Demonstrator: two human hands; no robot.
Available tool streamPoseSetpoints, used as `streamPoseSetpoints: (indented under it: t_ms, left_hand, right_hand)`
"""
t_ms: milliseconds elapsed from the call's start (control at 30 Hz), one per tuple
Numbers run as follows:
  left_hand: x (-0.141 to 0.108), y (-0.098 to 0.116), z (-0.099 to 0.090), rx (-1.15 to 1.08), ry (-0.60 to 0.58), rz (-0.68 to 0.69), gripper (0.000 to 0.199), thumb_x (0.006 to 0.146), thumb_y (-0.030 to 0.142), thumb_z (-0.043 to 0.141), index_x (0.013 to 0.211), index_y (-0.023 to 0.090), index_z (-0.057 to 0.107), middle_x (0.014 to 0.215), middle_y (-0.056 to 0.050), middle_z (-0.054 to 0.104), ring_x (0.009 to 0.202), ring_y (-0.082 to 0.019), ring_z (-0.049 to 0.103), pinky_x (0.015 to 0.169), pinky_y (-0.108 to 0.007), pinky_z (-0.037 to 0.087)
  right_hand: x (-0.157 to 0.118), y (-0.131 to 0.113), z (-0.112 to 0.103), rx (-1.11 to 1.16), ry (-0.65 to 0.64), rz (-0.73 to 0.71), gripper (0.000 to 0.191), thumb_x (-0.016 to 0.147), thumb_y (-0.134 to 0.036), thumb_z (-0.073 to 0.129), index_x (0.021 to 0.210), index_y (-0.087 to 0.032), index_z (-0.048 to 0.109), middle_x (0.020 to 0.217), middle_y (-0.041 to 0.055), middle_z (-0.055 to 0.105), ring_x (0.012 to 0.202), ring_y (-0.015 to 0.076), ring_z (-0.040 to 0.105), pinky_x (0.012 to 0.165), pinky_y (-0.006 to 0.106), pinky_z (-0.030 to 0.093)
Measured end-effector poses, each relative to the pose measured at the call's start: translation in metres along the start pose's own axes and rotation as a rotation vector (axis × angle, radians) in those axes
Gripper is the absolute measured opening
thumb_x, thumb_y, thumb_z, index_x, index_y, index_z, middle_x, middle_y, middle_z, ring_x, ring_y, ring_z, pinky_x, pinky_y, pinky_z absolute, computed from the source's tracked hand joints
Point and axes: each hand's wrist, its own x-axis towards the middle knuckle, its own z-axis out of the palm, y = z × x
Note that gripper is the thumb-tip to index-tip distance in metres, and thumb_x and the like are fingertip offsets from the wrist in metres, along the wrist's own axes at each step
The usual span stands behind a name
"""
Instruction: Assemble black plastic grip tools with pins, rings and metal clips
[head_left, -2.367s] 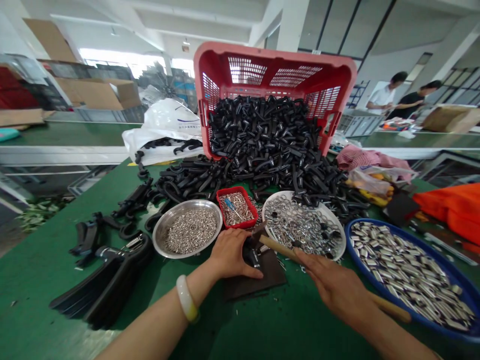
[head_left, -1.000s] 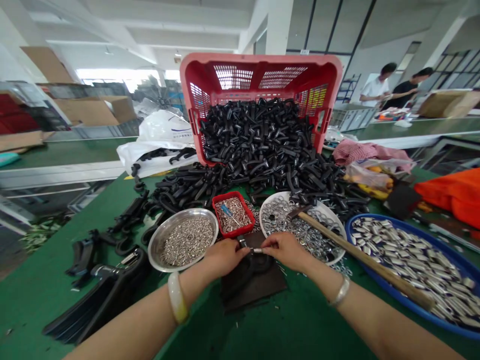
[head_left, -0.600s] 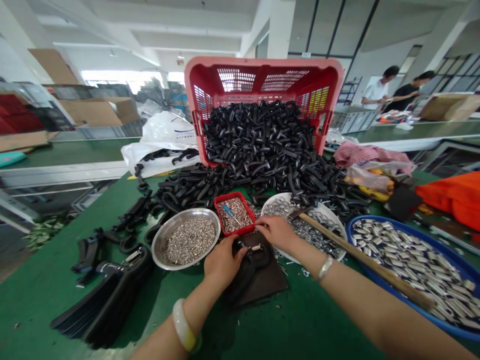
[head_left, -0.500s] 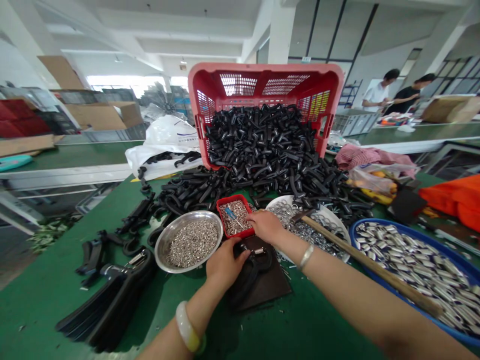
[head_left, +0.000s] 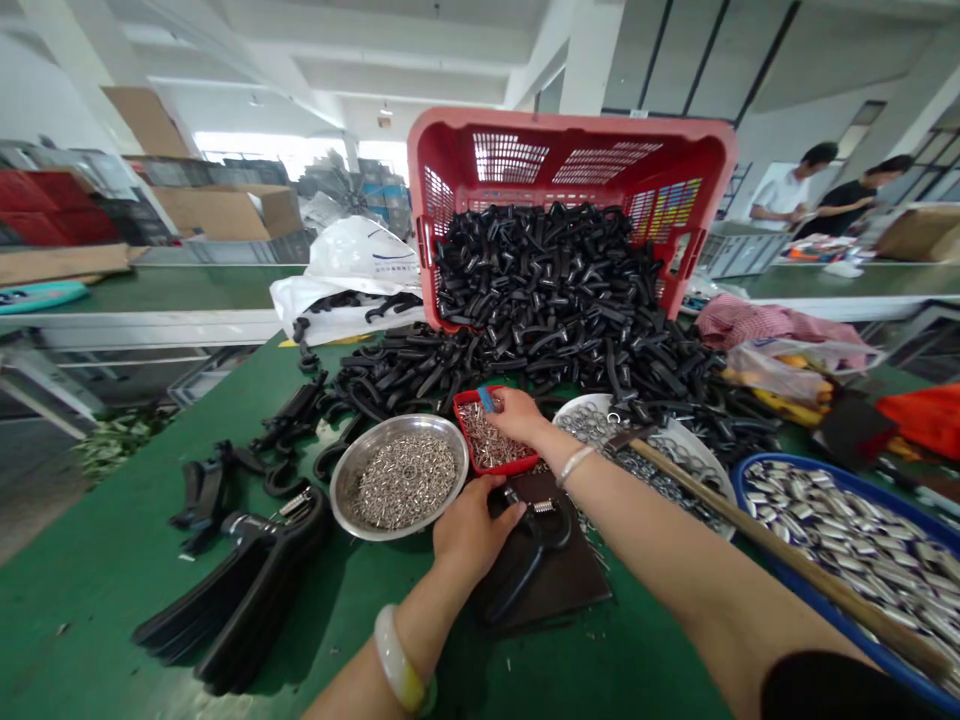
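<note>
We look down on a long green workbench (head_left: 75,610) in a wide factory hall, where two co-workers (head_left: 791,190) (head_left: 851,210) stand at a far bench.

In this single head-worn view, one red crate (head_left: 570,135) lies tipped on its side, spilling a heap of black plastic parts (head_left: 555,290) toward us. Three open containers and one small tray keep the metal pieces sorted within reach: a steel dish (head_left: 397,425) of short pins, a white plate (head_left: 589,402) of rings, a blue tray (head_left: 802,470) of silver sleeves, and a red tray (head_left: 499,468) of thin pins.

Our left hand (head_left: 476,530) is closed down on a curved black part (head_left: 536,545), pinning it to a dark mat (head_left: 577,590) so it cannot slide; a small metal spring (head_left: 543,507) sits in the part. Our right hand (head_left: 519,415) reaches over the red tray, fingers pinched together; we cannot tell whether they hold anything. One hammer (head_left: 780,560) rests across the plate and blue tray.
</note>
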Motion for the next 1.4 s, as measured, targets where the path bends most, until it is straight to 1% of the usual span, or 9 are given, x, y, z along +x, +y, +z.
streamPoseSetpoints:
  t_ms: [167, 267, 400, 500, 767, 1000, 1167, 1267, 1400]
  left_hand:
    - [-0.001, 0.001, 0.0, 0.006, 0.016, 0.022, 0.037, 0.078, 0.043, 0.048, 0.109, 0.025, 0.053, 0.113, -0.002, 0.058, 0.098, -0.019, 0.055, 0.078, -0.029, 0.041]
    - [-0.001, 0.002, 0.0, 0.02, 0.004, 0.023, 0.036, 0.08, 0.041, 0.045, 0.111, 0.025, 0.052, 0.115, -0.002, 0.056, 0.098, -0.019, 0.055, 0.078, -0.029, 0.041]
    - [0.0, 0.003, -0.001, 0.022, 0.001, 0.02, 0.036, 0.079, 0.043, 0.045, 0.11, 0.025, 0.052, 0.115, -0.002, 0.056, 0.099, -0.019, 0.054, 0.08, -0.03, 0.041]
    - [0.0, 0.003, -0.002, 0.024, -0.012, -0.007, 0.037, 0.079, 0.044, 0.046, 0.11, 0.026, 0.052, 0.115, -0.002, 0.056, 0.099, -0.019, 0.054, 0.079, -0.029, 0.041]
    - [0.0, 0.002, 0.0, 0.004, 0.008, 0.002, 0.035, 0.078, 0.045, 0.048, 0.107, 0.026, 0.053, 0.112, -0.001, 0.058, 0.097, -0.019, 0.055, 0.076, -0.029, 0.042]
    - [0.0, 0.004, 0.001, 0.0, 0.003, -0.021, 0.035, 0.077, 0.043, 0.049, 0.107, 0.025, 0.053, 0.113, -0.001, 0.058, 0.098, -0.019, 0.054, 0.077, -0.028, 0.041]
    - [0.003, 0.001, 0.004, -0.03, 0.014, -0.015, 0.033, 0.076, 0.042, 0.051, 0.105, 0.026, 0.053, 0.11, 0.0, 0.06, 0.097, -0.018, 0.055, 0.077, -0.028, 0.041]
    - [0.006, -0.001, 0.004, -0.045, 0.003, -0.004, 0.031, 0.076, 0.042, 0.052, 0.103, 0.026, 0.054, 0.107, 0.0, 0.061, 0.095, -0.019, 0.056, 0.075, -0.029, 0.041]
    - [0.008, -0.003, 0.003, -0.076, -0.016, 0.003, 0.029, 0.075, 0.041, 0.052, 0.101, 0.028, 0.055, 0.104, 0.001, 0.062, 0.093, -0.02, 0.057, 0.073, -0.029, 0.042]
  right_hand:
    - [-0.07, 0.016, -0.027, 0.204, 0.141, -0.018, 0.027, 0.086, -0.036, 0.036, 0.098, -0.016, 0.049, 0.084, 0.0044, 0.064, 0.07, 0.0148, 0.061, 0.063, 0.027, 0.049]
    - [-0.121, 0.024, -0.016, 0.632, 0.185, -0.009, 0.022, 0.083, -0.041, 0.043, 0.091, -0.021, 0.044, 0.073, 0.0018, 0.062, 0.063, 0.0164, 0.062, 0.056, 0.029, 0.052]
    - [-0.154, 0.035, 0.01, 0.696, 0.22, 0.074, 0.025, 0.077, -0.041, 0.054, 0.088, -0.022, 0.042, 0.07, 0.0013, 0.06, 0.064, 0.0184, 0.063, 0.06, 0.033, 0.054]
    - [-0.157, 0.039, 0.017, 0.711, 0.236, 0.095, 0.027, 0.076, -0.042, 0.056, 0.088, -0.022, 0.042, 0.07, 0.002, 0.061, 0.063, 0.0197, 0.063, 0.061, 0.035, 0.055]
    - [-0.156, 0.036, 0.012, 0.8, 0.332, 0.128, 0.026, 0.078, -0.04, 0.054, 0.09, -0.024, 0.037, 0.072, 0.0018, 0.06, 0.064, 0.02, 0.064, 0.058, 0.035, 0.056]
    - [-0.157, 0.031, 0.014, 0.64, 0.327, 0.055, 0.025, 0.077, -0.039, 0.053, 0.09, -0.023, 0.04, 0.077, 0.0062, 0.06, 0.068, 0.0228, 0.064, 0.062, 0.039, 0.055]
    - [-0.148, 0.03, 0.02, 0.96, 0.372, 0.278, 0.031, 0.073, -0.043, 0.056, 0.087, -0.025, 0.034, 0.069, 0.0003, 0.06, 0.057, 0.019, 0.064, 0.052, 0.034, 0.056]
    - [-0.146, 0.026, 0.017, 1.078, 0.262, 0.346, 0.036, 0.069, -0.044, 0.06, 0.084, -0.023, 0.035, 0.063, -0.0038, 0.06, 0.053, 0.0157, 0.063, 0.047, 0.028, 0.054]
    - [-0.151, 0.019, 0.013, 1.048, 0.047, 0.308, 0.035, 0.07, -0.043, 0.059, 0.082, -0.02, 0.036, 0.057, -0.0057, 0.06, 0.046, 0.0126, 0.062, 0.04, 0.02, 0.049]
